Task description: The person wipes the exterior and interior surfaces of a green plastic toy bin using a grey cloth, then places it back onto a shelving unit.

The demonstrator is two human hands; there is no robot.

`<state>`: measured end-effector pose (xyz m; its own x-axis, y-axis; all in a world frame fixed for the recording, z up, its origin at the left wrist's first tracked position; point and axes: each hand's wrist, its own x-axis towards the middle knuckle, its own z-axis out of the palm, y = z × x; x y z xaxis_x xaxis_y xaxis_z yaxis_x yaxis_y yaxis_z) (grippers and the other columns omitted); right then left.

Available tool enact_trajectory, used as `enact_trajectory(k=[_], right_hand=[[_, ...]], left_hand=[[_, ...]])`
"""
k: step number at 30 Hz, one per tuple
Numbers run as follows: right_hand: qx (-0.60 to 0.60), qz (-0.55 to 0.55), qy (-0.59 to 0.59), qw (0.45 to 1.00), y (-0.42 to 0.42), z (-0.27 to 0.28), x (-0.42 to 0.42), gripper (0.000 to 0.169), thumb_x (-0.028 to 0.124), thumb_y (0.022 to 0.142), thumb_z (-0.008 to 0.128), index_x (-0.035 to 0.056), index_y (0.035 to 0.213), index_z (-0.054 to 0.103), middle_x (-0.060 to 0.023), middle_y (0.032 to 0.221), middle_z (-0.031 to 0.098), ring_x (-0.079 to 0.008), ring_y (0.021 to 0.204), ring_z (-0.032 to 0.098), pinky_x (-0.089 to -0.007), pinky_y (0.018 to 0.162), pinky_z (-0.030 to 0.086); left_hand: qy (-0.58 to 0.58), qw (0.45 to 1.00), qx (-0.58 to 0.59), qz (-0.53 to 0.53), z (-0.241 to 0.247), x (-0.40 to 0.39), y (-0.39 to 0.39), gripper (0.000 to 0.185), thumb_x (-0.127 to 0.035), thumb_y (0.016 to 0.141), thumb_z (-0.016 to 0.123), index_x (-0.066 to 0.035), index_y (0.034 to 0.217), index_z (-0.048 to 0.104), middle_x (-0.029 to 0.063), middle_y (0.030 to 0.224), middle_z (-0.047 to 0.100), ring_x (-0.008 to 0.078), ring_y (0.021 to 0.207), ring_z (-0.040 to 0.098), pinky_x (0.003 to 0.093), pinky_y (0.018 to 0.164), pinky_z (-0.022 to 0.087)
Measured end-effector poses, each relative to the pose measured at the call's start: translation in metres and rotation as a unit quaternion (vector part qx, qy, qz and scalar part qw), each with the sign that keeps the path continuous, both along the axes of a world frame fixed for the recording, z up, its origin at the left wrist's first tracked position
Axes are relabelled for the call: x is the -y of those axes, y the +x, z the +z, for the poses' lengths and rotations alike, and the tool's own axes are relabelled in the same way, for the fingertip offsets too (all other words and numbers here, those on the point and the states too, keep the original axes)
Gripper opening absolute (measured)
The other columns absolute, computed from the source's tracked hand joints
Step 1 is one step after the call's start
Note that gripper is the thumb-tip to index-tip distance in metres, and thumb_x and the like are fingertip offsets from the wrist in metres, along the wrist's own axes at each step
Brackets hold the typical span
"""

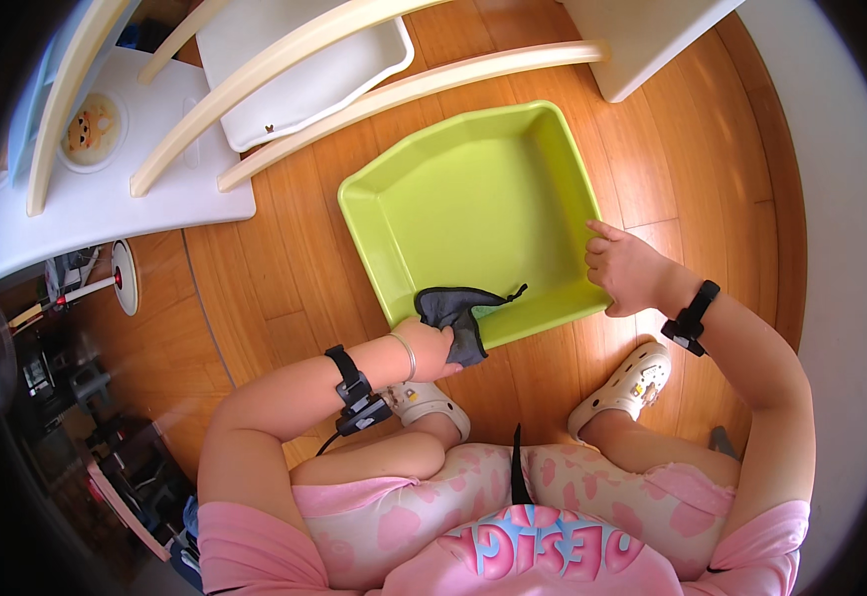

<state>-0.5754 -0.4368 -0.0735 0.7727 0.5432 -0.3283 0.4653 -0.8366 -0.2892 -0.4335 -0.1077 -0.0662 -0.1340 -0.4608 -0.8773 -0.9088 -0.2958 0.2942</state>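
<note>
A lime-green plastic tub rests on the wood floor between my feet and the white furniture. My left hand is closed around a dark grey cloth pouch at the tub's near left rim. The pouch's black cord end hangs over the inside of the tub. Beside the cloth, a small patch of paler green shows in the near part of the tub, too covered to identify. At the right rim, my right hand grips the tub's wall near its near right corner, index finger partly extended.
Curved cream rails cross above a white tray beyond the tub. A white board with a round cartoon picture stands at upper left. The white wall runs along the right. My clog-shod feet flank the near side.
</note>
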Motion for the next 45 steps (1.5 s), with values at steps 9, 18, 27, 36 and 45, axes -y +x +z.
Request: enact_trajectory(k=[9,18,27,36,45], right_hand=[[0.023,-0.005,-0.14,0.99,-0.006,-0.002,0.003,0.025,0.031,0.076,0.07,0.0127,0.094,0.071,-0.0016,0.093,0.065,-0.0218,0.105,0.057,-0.0446,0.124,0.015],[0.046,-0.115,0.092,0.988,-0.007,-0.021,-0.089,0.027,0.021,0.081,0.068,0.0077,0.104,0.059,-0.0072,0.084,0.064,-0.0274,0.08,0.064,-0.0412,0.081,0.049],[0.055,-0.096,0.085,0.99,0.0,-0.035,-0.079,0.02,0.021,0.079,0.07,0.007,0.088,0.058,-0.0074,0.079,0.063,-0.028,0.077,0.064,-0.0389,0.07,0.051],[0.053,-0.098,0.095,0.989,0.002,-0.03,-0.077,0.008,0.014,0.084,0.059,0.0067,0.083,0.061,-0.009,0.076,0.065,-0.0288,0.075,0.066,-0.039,0.069,0.053],[0.043,-0.099,0.054,0.993,0.006,-0.033,-0.069,0.016,0.019,0.081,0.067,0.0073,0.088,0.06,-0.0081,0.08,0.062,-0.0271,0.079,0.064,-0.0381,0.071,0.052]], left_hand=[[-0.212,0.972,0.083,-0.062,-0.007,-0.005,0.006,0.046,-0.047,0.091,0.059,-0.001,0.1,0.065,0.01,0.07,0.067,0.029,0.069,0.065,0.0371,0.073,0.045],[-0.261,0.964,0.048,0.001,-0.009,0.009,-0.013,0.053,-0.045,0.093,0.058,0.002,0.117,0.061,0.0133,0.081,0.07,0.0276,0.067,0.067,0.0354,0.064,0.046],[-0.168,0.976,0.07,-0.123,0.01,0.014,0.015,0.07,-0.065,0.093,0.044,-0.004,0.116,0.068,0.0147,0.103,0.07,0.0285,0.103,0.062,0.0399,0.097,0.036],[-0.305,0.921,0.242,-0.006,0.009,0.027,0.122,0.035,-0.034,0.089,0.053,-0.005,0.087,0.074,0.012,0.097,0.067,0.0271,0.106,0.059,0.0502,0.114,0.028],[-0.419,0.875,0.241,0.027,0.0,0.015,0.128,0.03,-0.028,0.089,0.057,-0.004,0.075,0.07,0.0122,0.082,0.065,0.029,0.094,0.06,0.0477,0.108,0.036]])
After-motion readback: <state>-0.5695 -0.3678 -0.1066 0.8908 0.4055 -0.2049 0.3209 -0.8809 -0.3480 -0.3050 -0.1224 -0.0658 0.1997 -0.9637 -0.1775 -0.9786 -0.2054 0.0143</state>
